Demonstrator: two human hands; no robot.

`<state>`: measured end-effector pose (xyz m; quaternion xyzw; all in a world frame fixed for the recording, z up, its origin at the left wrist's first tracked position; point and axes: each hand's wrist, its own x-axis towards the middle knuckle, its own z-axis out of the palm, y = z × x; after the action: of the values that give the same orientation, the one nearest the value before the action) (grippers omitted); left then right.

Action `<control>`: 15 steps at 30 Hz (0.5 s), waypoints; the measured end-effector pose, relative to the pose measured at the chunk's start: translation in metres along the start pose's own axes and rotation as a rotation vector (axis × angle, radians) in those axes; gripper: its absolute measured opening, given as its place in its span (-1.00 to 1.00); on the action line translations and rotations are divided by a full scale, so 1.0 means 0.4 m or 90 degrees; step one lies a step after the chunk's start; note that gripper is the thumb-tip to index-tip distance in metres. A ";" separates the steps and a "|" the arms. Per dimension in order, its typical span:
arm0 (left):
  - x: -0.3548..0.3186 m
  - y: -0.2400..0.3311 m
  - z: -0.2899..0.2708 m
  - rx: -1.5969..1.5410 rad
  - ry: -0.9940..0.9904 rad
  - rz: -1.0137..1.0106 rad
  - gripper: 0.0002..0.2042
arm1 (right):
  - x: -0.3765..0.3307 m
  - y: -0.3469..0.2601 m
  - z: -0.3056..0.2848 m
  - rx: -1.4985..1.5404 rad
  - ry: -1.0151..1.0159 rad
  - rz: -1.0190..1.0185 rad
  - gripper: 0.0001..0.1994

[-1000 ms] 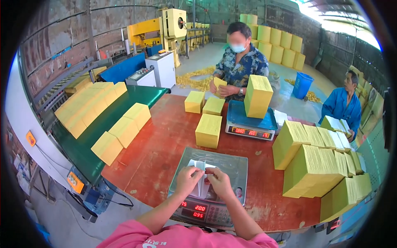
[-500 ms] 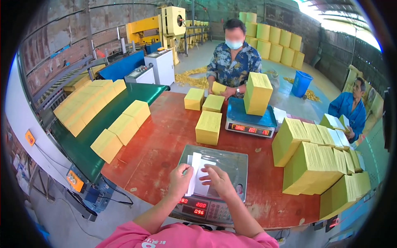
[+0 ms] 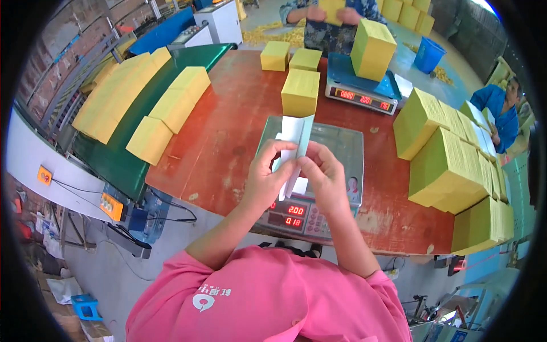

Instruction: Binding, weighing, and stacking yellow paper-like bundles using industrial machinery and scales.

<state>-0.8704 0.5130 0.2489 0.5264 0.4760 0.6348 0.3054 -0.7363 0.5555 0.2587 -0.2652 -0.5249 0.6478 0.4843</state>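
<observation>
Before me, a strip of folded white paper [image 3: 293, 130] stands upright between my fingers. My left hand [image 3: 268, 174] pinches its left side, and my right hand [image 3: 325, 174] grips the right side, the thumbs almost meeting in the middle. Both hands are above the steel pan of a digital scale [image 3: 343, 151] with lit red digits. Under them, partly hidden, more white paper [image 3: 299, 186] lies on the pan. Just beyond the scale is a block of yellow paper [image 3: 300, 94].
On the red table [image 3: 228, 114] stand smaller yellow stacks [image 3: 276, 56] and a second scale [image 3: 362, 94] bearing a tall yellow stack [image 3: 373, 50]. Large yellow stacks [image 3: 450, 165] line the right edge. A green conveyor [image 3: 134, 122] carries more. Opposite, a person's hands [image 3: 345, 15] hold yellow paper; another person [image 3: 496, 105] is at right.
My hands have come together and raised the white paper off the pan; my right hand, formerly spread, now grips it. My view has tilted down. The person opposite has lifted yellow paper.
</observation>
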 end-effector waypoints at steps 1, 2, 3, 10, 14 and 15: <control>-0.010 -0.008 -0.004 0.000 0.000 -0.011 -0.78 | -0.007 0.013 -0.003 -0.012 0.027 0.001 -0.75; -0.014 -0.015 -0.005 -0.034 -0.002 -0.033 -0.79 | -0.009 0.022 -0.016 -0.012 0.032 0.008 -0.75; -0.018 -0.020 -0.005 -0.068 -0.004 -0.053 -0.79 | -0.011 0.029 -0.034 -0.108 0.034 0.030 -0.82; -0.039 -0.024 0.001 -0.090 0.019 -0.088 -0.83 | -0.032 0.057 -0.040 -0.239 0.151 -0.033 -0.92; -0.038 -0.059 -0.016 -0.099 0.049 -0.097 -0.82 | -0.037 0.067 -0.055 -0.326 0.191 -0.065 -0.92; -0.037 -0.063 -0.022 -0.101 0.045 -0.098 -0.82 | -0.036 0.068 -0.053 -0.352 0.203 -0.079 -0.91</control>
<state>-0.8779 0.5064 0.2201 0.4397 0.4735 0.6635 0.3771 -0.7219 0.5519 0.2244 -0.4521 -0.6138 0.4003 0.5085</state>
